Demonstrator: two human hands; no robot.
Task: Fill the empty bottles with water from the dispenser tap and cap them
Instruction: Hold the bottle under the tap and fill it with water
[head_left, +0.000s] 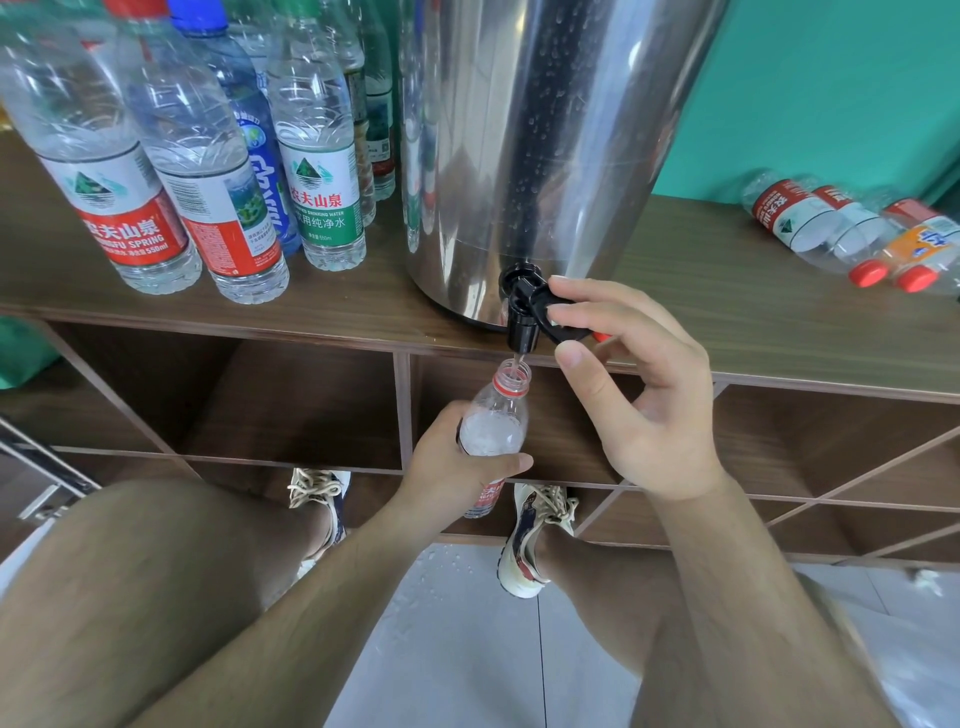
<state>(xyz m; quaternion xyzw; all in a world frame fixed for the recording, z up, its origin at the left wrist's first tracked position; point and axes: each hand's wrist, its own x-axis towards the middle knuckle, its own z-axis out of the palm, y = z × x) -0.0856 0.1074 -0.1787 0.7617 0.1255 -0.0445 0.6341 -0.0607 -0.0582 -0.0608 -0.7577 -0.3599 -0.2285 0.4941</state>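
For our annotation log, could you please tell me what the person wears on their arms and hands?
Nothing visible: the left hand and right hand are bare, without gloves, rings or a watch, and no sleeves are in view.

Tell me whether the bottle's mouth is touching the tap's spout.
Apart. The head view shows a gap between the spout and the open mouth of the bottle, with a thin stream of water crossing it.

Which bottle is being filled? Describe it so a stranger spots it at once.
Find the steel dispenser on the wooden shelf top. Under its black tap, the left hand holds one bottle in the stream. Unlike the standing bottles at left and the lying bottles at right, it alone is hand-held, mouth open.
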